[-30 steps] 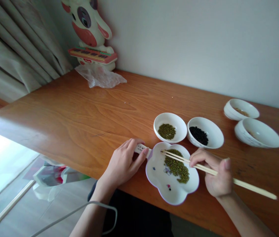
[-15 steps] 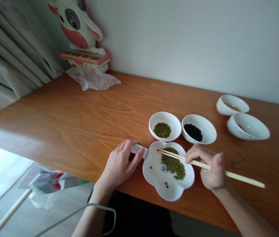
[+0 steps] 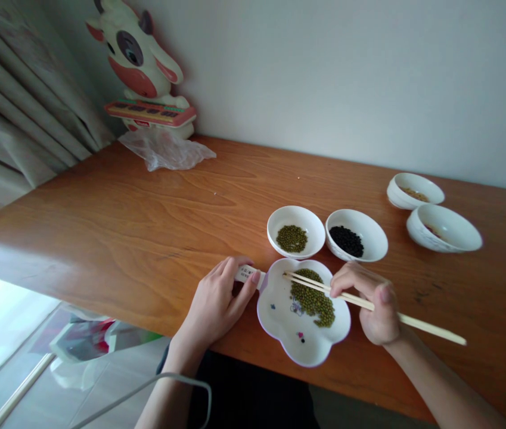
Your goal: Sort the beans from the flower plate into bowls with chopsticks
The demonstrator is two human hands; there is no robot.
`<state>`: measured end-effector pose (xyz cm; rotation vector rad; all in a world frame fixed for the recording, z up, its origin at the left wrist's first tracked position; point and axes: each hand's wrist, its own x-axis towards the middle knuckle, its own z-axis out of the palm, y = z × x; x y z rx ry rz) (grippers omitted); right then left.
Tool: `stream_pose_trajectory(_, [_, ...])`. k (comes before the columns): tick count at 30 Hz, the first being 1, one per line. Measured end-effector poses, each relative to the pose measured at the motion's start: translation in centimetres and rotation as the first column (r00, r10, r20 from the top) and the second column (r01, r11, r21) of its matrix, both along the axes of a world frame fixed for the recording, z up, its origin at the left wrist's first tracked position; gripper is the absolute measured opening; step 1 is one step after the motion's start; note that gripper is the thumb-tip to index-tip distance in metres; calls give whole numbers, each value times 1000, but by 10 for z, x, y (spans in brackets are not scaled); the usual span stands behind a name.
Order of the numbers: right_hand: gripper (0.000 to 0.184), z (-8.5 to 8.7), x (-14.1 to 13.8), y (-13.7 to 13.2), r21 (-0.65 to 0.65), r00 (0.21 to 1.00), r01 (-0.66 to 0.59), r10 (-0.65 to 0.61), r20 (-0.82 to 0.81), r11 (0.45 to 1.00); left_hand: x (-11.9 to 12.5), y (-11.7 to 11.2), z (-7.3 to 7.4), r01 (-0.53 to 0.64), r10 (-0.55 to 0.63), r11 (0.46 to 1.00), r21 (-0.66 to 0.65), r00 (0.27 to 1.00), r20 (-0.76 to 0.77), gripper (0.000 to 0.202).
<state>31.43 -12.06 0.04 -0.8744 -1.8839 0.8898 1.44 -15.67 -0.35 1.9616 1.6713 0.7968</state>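
A white flower-shaped plate (image 3: 279,333) lies near the table's front edge with a heap of green beans (image 3: 313,299) on it. My right hand (image 3: 371,304) is closed round a pair of wooden chopsticks (image 3: 422,326), whose tips hover over the plate's far left part. My left hand (image 3: 217,301) rests beside the plate's left rim, its fingers curled over a small white paper wrapper (image 3: 246,274). Just behind the plate stand a small white bowl of green beans (image 3: 296,231) and a white bowl of black beans (image 3: 357,235).
Two more white bowls (image 3: 444,228) (image 3: 415,189) sit at the far right of the wooden table (image 3: 145,220). A cow-shaped toy (image 3: 143,71) and a crumpled clear plastic bag (image 3: 165,152) stand at the back left by the curtain. A grey cable (image 3: 145,384) hangs below the table edge.
The view has shifted slightly, and my right hand and the chopsticks sit a little further left. The hands keep the same grip. The plate and bowls have not moved.
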Motion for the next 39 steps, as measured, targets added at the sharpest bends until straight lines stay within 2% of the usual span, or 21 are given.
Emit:
stream_pose_trajectory(12, [73,1,1,0,23,1000,-30,30,9,999,1,0,0,-9,10,1000,29,1000,-17,26])
stream_pose_trajectory(25, [75,-12,9,-1,-23,998,25,-26,-55,999,1,0,2,-5,5,1000,14,1000,-4,27])
stream_pose_trajectory(32, [77,-1,9,-2,-49,995,-14,9,-103,999,1,0,2,-5,5,1000,11,1000,-2,25])
stream_pose_trajectory(39, [84,4,6,-1,-147,998,-8,0,-56,989,1,0,2,-10,10,1000,3,1000,-7,25])
